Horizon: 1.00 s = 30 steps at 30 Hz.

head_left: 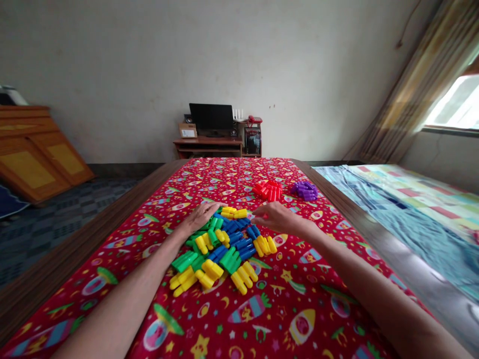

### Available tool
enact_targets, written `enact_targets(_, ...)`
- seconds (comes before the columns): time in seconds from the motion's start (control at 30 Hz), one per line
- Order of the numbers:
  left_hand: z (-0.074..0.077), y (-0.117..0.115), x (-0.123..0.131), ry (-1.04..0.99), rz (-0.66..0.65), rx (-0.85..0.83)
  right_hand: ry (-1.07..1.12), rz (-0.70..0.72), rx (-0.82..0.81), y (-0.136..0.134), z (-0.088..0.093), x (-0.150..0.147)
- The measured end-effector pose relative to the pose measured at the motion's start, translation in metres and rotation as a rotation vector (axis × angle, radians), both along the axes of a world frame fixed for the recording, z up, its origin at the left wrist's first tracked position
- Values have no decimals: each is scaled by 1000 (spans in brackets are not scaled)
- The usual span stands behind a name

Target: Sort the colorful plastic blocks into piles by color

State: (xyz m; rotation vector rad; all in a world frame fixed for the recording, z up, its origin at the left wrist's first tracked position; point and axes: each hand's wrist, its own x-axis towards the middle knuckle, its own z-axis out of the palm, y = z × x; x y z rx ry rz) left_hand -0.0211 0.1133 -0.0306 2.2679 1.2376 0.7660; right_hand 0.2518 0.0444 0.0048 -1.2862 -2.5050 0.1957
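Fingers of the left hand bend loosely, their hold unclear, and those of the right hand half-open around nothing visible, flanking a heap of ribbed yellow, green and blue plastic blocks on a red rocket-print cloth; beyond lie red plastic blocks and purple plastic blocks.
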Motion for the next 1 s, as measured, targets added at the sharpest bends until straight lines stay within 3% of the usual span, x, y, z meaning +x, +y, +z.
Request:
enact_targets(0.17,5,-4,1,2,-102,-12,59,30,132,-9,-30,-37)
enact_targets(0.3,7,-7,1,-18,-155,-5,156,-6,19,3,-41,-37)
enact_targets(0.47,2,-2,0,-70,-183,-21,279,-109,47,14,-31,-18)
enact_targets(0.63,-2,2,-1,-100,-184,-29,184,-98,153,18,-11,20)
enact_targets(0.8,-3,2,-1,-86,-191,-4,19,-3,-28,24,-1,54)
enact_targets(0.9,-4,3,-2,-87,-189,-10,90,-13,4,24,4,53)
enact_targets(1.0,-3,2,-3,-104,-192,-51,210,-19,94,18,4,32)
